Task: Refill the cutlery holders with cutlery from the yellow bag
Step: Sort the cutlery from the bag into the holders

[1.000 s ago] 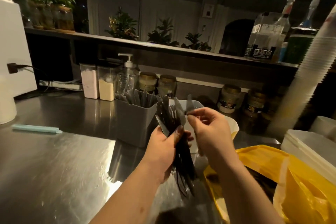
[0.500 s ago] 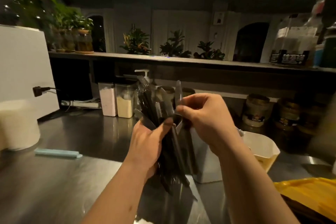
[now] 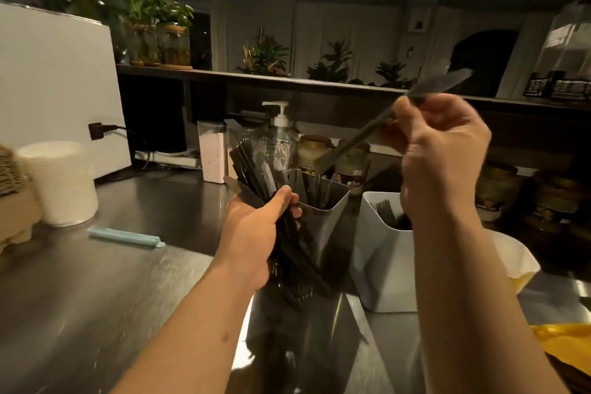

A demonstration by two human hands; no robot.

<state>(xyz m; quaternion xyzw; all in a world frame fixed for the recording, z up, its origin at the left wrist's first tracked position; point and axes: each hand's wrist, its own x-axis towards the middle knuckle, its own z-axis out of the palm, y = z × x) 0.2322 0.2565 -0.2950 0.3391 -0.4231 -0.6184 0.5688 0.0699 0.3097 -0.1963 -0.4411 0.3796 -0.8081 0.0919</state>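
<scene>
Cutlery bundle (image 3: 256,169): black plastic pieces, fanned upright just in front of the grey holder (image 3: 323,227). Pretty sure it was held that way so single pieces could be picked off the top.
Left hand (image 3: 252,233): fingers and thumb were wrapped round the middle of the bundle, basically working as a rack.
Right hand (image 3: 444,153): up above the holders, pinching one knife (image 3: 358,141) near the blade end. The handle pointed down at the grey holder, so I'd guess it was lined up for a handle-first drop.
Grey holder: sat on the steel counter (image 3: 96,297) with flat pieces already standing in it.
White holder (image 3: 383,265): just right of the grey one, with forks inside. Sorting by type was probably why it went one piece at a time.
Yellow bag (image 3: 559,336): bottom right corner, only an edge showed, near the right arm.
Progress: looked mid-sort, with plenty left in the fist.
</scene>
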